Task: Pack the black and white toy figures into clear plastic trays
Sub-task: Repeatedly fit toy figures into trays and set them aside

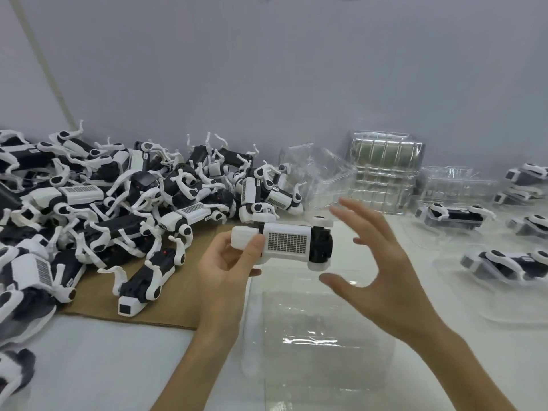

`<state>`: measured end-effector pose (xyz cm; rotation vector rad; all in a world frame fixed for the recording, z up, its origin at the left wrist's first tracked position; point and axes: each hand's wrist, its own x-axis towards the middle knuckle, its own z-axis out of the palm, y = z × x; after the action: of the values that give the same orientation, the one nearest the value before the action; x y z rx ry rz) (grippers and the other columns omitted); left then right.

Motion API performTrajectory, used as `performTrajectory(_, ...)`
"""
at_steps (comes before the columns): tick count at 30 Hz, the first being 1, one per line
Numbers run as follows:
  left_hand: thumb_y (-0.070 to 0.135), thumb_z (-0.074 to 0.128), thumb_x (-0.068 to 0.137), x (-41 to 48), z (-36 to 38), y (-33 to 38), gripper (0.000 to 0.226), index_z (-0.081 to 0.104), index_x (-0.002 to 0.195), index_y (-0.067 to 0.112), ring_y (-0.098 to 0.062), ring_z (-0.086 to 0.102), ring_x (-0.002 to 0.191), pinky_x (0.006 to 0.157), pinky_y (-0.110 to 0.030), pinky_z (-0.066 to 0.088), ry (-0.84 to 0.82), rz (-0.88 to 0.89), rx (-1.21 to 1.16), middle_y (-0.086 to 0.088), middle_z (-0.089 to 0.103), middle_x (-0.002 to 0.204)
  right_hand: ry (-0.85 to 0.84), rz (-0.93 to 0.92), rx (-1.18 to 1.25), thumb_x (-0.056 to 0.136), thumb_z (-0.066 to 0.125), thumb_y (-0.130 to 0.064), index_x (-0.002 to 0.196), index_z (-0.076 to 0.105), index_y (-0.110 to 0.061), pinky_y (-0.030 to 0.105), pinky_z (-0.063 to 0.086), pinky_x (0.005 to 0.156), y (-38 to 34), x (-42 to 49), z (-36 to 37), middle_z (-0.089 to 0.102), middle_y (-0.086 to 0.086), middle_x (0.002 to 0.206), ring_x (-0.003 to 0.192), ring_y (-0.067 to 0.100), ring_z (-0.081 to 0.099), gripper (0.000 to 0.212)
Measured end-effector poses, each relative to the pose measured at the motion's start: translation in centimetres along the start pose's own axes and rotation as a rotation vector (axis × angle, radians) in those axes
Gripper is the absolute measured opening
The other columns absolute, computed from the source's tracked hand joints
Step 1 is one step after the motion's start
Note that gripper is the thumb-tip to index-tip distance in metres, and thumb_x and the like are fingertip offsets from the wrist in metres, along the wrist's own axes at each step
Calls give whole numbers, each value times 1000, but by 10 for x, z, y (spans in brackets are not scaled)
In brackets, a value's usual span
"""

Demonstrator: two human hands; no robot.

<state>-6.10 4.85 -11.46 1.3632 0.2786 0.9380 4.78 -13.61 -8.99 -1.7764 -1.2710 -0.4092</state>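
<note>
My left hand point(225, 262) grips a black and white toy figure point(292, 243) by its white left end, holding it level in the air with its gridded underside facing me. My right hand point(382, 262) hovers just right of the figure with fingers spread, not touching it. Below both hands a clear plastic tray point(320, 339) lies on the white table. A big heap of the same toy figures point(118, 203) covers the table to the left.
A brown cardboard sheet point(178, 307) lies under the heap. Stacks of clear trays point(385, 176) stand against the back wall. Several figures packed in trays point(501, 262) lie on the right side of the table.
</note>
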Motion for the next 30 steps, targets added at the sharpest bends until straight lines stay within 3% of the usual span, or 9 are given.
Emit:
performTrajectory(3,47,79,70,-2,3,0,41,65,92,15,-16,72,79,62,-22,56,-8,22,-9,-6,76,87,-31,-65,-137,74,87,-15,146,44,-27,22,32,114,-1,-6,7,36,-12,154,141,8,36,85)
performTrajectory(6,46,80,73,-3,6,2,42,61,90,13,-18,73,78,64,-23,57,-65,28,-5,-7,76,88,100,-110,-176,75,84,-12,137,56,-18,26,39,109,-2,-7,7,50,-2,143,130,16,48,68)
performTrajectory(9,48,58,89,1,2,2,41,64,99,9,-17,70,87,77,-26,55,-140,44,-14,-7,76,94,173,-89,-108,73,87,-18,132,61,-13,35,49,99,-1,-5,1,57,3,131,123,17,54,65)
performTrajectory(11,49,45,96,5,-3,-2,44,64,115,14,-16,67,103,91,-34,48,-212,11,32,-1,74,107,208,10,-30,72,88,-24,130,63,-15,32,53,92,0,-4,-3,62,-1,123,116,16,59,63)
performTrajectory(13,54,51,85,8,-7,-11,49,62,122,24,-11,63,114,97,-35,41,-276,-97,105,8,71,117,240,189,137,72,82,-36,124,66,-22,26,55,84,2,-3,-8,67,-8,114,104,15,66,56)
performTrajectory(16,31,59,73,9,-10,-26,45,61,117,27,-13,64,112,91,-26,42,-320,-247,152,10,74,109,220,416,407,70,70,-50,105,73,-27,19,51,73,9,0,-15,71,-8,92,79,10,67,42)
performTrajectory(19,16,59,74,8,-8,-34,41,59,114,26,-12,68,96,79,-18,47,-292,-275,160,7,76,100,175,481,464,72,66,-52,77,71,-25,18,46,61,12,2,-17,63,-9,68,63,7,58,27)
performTrajectory(23,-3,59,91,9,-11,-35,36,59,113,25,-4,68,96,80,-22,47,-199,-201,224,9,75,98,122,507,447,82,65,-39,76,74,-24,20,47,55,13,1,-14,64,-10,67,57,6,61,18)
performTrajectory(30,9,52,99,11,-14,-36,24,71,102,22,-11,64,104,89,-29,43,-244,-216,291,6,74,101,78,492,381,83,71,-38,84,74,-33,29,49,64,11,-3,-6,71,-8,87,62,14,64,6)
